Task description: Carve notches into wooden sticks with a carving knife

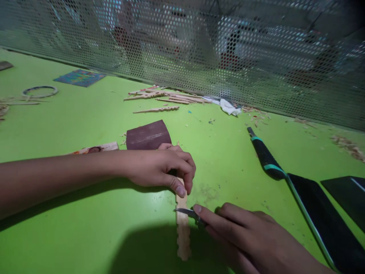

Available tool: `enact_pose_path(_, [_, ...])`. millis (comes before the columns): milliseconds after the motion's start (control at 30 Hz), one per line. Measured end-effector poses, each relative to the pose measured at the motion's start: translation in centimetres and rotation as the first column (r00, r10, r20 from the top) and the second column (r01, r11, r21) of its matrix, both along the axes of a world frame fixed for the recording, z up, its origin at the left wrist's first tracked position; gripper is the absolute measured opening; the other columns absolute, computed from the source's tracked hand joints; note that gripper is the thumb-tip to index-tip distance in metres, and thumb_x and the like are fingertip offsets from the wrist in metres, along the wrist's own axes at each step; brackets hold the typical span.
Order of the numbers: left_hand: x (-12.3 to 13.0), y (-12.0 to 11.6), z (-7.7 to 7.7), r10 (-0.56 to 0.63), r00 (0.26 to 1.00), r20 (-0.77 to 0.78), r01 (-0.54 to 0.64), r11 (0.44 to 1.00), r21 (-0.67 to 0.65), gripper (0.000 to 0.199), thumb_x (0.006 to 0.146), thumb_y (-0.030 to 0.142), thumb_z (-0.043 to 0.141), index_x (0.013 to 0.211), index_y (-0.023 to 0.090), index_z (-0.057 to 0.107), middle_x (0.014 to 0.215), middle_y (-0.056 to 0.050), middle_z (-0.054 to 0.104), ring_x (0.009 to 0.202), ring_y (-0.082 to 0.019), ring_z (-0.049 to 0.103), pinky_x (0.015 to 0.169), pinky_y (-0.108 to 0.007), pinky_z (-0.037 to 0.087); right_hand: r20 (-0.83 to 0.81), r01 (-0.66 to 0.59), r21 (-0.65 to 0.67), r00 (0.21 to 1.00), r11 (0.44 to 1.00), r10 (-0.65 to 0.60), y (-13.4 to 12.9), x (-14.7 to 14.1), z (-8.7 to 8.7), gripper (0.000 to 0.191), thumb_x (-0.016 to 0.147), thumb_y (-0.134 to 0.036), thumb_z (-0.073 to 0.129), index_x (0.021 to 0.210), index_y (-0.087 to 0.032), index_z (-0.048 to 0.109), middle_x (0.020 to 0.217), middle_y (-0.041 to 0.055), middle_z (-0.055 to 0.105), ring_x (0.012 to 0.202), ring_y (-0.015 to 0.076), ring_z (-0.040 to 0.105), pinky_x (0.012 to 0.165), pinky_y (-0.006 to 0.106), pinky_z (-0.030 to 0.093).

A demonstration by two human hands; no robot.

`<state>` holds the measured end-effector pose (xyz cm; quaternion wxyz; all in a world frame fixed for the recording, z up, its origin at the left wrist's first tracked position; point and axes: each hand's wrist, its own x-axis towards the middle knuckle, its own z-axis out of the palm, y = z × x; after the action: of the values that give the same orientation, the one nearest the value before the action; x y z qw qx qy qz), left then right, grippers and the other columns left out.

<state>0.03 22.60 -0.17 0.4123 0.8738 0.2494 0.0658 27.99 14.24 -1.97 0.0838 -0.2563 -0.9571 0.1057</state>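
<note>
I see the left hand (168, 167), stretched nearly level from the left edge, pinching the notched wooden strip (183, 232) at lower centre. The right hand (245, 230), angled from lower right, grips a knife (186, 211), blade across the strip.

Far end of notched wooden strip (183, 228) is hidden under left grip (162, 165). Handle of knife (185, 211) is mostly covered by right grip (251, 232). Wooden block (111, 146) sits partly behind left forearm (71, 171). Black-bladed tool (319, 213) is cut off at lower right. Table (71, 228): near edge out of frame; toward far edge, sticks (146, 96) overlap, count unclear. View through perforated screen (185, 45) is blurred.
</note>
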Motion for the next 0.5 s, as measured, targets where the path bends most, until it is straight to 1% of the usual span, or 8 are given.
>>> enact_pose_path(100, [-0.03,-0.07,0.09,0.002,1.0,-0.011,-0.002,1.0,-0.005,0.005,0.098,0.03,0.074,0.097,0.025,0.076,0.113,-0.001,0.068,0.115,-0.021,0.056,0.105,-0.033,0.024,0.031,-0.015,0.037,0.999,0.999,0.014,-0.13,-0.13,0.05,0.043,0.104,-0.01,0.033,0.143,-0.024,0.047,0.077,-0.0054,0.063,0.047,0.0134,0.059,0.043,0.028,0.038])
enact_pose_path(167, [-0.06,-0.12,0.18,0.002,1.0,-0.021,-0.002,1.0,-0.007,0.005,0.098,0.029,0.074,0.097,0.025,0.076,0.114,-0.001,0.069,0.115,-0.022,0.056,0.105,-0.033,0.024,0.034,-0.021,0.039,0.999,0.999,0.019,-0.15,-0.24,0.11,0.04,0.107,-0.013,0.034,0.143,-0.022,0.048,0.078,-0.0048,0.063,0.046,0.0127,0.057,0.043,0.029,0.037])
enact_pose_path(300, [-0.07,-0.17,0.19,-0.003,1.0,-0.018,0.003,1.0,-0.005,0.005,0.099,0.029,0.073,0.098,0.024,0.075,0.114,-0.001,0.068,0.115,-0.021,0.055,0.105,-0.033,0.023,0.04,-0.026,0.023,0.999,0.999,0.025,-0.11,-0.27,0.15,0.038,0.11,-0.017,0.035,0.144,-0.021,0.051,0.083,-0.0023,0.067,0.051,0.0108,0.06,0.047,0.026,0.041])
enact_pose_path(500, [-0.1,-0.22,0.0,0.007,1.0,-0.019,-0.007,1.0,-0.011,0.007,0.099,0.032,0.073,0.097,0.026,0.075,0.114,0.0,0.068,0.117,-0.022,0.054,0.106,-0.035,0.021,0.026,-0.045,0.066,0.999,0.997,0.043,-0.12,-0.11,0.18,0.039,0.115,-0.024,0.022,0.141,-0.019,0.05,0.083,-0.0012,0.068,0.052,0.0119,0.064,0.047,0.027,0.046])
